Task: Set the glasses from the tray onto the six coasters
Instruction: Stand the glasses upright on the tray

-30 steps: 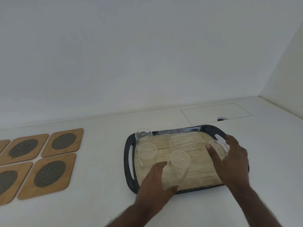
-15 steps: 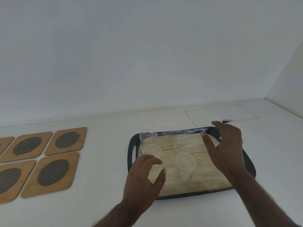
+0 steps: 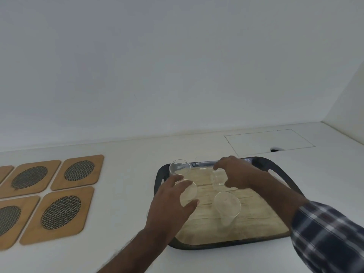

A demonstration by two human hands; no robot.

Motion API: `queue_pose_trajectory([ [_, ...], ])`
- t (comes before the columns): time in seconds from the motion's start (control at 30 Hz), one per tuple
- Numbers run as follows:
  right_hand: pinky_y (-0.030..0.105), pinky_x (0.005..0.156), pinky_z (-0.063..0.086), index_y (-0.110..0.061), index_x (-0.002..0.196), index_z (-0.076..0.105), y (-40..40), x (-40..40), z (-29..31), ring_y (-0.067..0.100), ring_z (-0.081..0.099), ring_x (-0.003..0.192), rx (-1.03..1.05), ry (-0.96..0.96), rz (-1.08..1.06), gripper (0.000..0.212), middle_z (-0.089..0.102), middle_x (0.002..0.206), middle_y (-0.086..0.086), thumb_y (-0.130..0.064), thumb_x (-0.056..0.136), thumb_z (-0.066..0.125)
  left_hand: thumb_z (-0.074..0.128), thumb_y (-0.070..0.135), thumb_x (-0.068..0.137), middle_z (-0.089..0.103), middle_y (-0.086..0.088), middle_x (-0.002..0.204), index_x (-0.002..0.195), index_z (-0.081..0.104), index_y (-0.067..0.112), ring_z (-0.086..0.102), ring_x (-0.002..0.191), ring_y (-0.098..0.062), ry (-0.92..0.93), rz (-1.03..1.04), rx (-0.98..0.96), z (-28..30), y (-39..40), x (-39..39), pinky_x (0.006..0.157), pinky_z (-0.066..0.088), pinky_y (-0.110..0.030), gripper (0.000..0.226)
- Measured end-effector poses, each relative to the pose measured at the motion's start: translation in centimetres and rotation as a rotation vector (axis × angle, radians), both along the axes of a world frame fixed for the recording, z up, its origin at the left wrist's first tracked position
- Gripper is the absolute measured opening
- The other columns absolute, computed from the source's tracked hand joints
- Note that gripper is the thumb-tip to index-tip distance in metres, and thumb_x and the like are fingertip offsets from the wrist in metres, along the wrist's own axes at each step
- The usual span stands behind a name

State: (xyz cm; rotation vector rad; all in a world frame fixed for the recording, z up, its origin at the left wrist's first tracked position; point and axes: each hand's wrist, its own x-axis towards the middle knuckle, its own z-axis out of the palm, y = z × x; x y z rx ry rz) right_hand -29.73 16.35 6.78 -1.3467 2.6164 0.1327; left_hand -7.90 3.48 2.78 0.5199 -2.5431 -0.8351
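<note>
Head view shows a white counter (image 3: 122, 259) carrying a dark-rimmed tray (image 3: 279, 168) with a wood-pattern floor, and wooden coasters (image 3: 76, 173) with oval mesh centres laid in two rows at the counter's left edge. All visible coasters are bare.

Four clear glasses show on the tray. One glass (image 3: 179, 167) stands upright at the tray's far left corner. A second glass (image 3: 188, 192) stands just in front of it, along the left side. A third glass (image 3: 217, 179) is at the far middle. A fourth glass (image 3: 227, 206) stands near the tray's centre, untouched.

Left hand (image 3: 171, 205) is spread open around the second glass, fingers curved beside it; contact cannot be confirmed. Right hand (image 3: 239, 174), in a plaid sleeve (image 3: 327, 237), is curled about the third glass; whether the grip is closed cannot be told.
</note>
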Motion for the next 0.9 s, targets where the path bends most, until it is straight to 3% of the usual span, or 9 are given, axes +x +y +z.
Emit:
queue_pose_trajectory([
  [0.17,0.036,0.091,0.038,-0.028,0.142,0.039,-1.6,-0.3,-1.7,0.024,0.048,0.123,0.156,0.121,0.082,0.081,0.049,0.138,0.000,-0.017,0.072,0.075,0.079,0.049,0.076,0.049,0.024,0.138,0.124,0.065,0.040,0.047,0.123,0.003,0.018,0.004,0.057,-0.2,-0.4,0.1,0.095,0.034,-0.013,0.051],
  [0.37,0.041,0.095,0.039,-0.032,0.136,0.044,-2.0,-0.4,-2.6,0.024,0.048,0.117,0.194,0.193,0.149,0.071,0.050,0.128,0.001,-0.032,0.073,0.076,0.079,0.048,0.076,0.048,0.024,0.140,0.125,0.065,0.039,0.045,0.124,0.004,0.035,0.010,0.062,-0.5,-0.3,0.2,0.094,0.032,-0.012,0.052],
  [0.77,0.030,0.073,0.035,-0.029,0.126,0.046,-0.1,-0.5,-0.1,0.016,0.050,0.103,-0.059,0.120,0.098,0.075,0.047,0.111,-0.008,-0.051,0.058,0.070,0.075,0.050,0.081,0.045,0.018,0.147,0.131,0.061,0.038,0.044,0.131,-0.005,0.019,-0.010,-0.006,-0.8,-0.2,0.3,0.102,0.038,-0.020,0.053],
  [0.9,0.030,0.071,0.040,-0.026,0.121,0.047,0.5,-0.5,0.4,0.014,0.049,0.097,-0.109,0.065,0.029,0.075,0.047,0.109,-0.009,-0.053,0.055,0.069,0.075,0.050,0.081,0.044,0.018,0.148,0.132,0.060,0.038,0.043,0.132,-0.004,0.021,-0.010,-0.004,-0.8,-0.2,0.4,0.102,0.035,-0.018,0.054],
])
